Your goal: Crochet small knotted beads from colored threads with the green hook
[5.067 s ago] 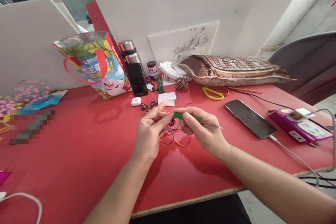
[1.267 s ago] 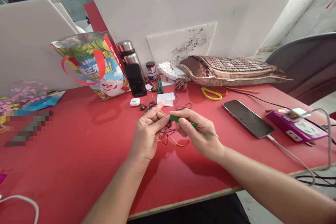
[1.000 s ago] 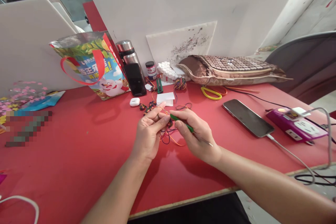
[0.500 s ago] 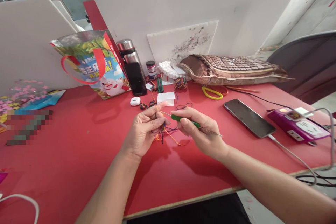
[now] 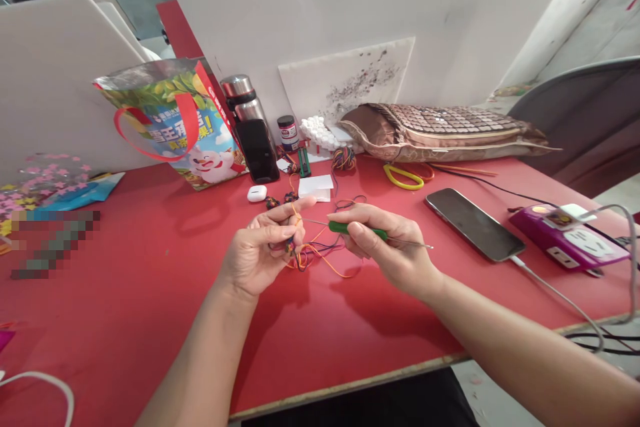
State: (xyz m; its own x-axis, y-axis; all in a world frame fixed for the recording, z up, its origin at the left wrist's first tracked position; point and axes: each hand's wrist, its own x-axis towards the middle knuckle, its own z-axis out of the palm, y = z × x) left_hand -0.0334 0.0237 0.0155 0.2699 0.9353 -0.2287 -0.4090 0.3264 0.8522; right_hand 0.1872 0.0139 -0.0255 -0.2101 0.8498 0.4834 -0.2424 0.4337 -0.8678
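Though bag (image 5: 170,130) contents unclear, left grip (image 5: 257,247) tight on cord (image 5: 291,245), right grip (image 5: 400,261) around tool (image 5: 342,227).

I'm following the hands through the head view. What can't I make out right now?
All in the head view:
Yarn work in the left hand: partly hidden by that hand's grip.
Crochet hook: tip near the yarn too small; the right hand covers part of its handle.
Jar: smaller label print too small to read.
Dark item at left: blurred into blocks.
Purple item: cut off by the left edge.
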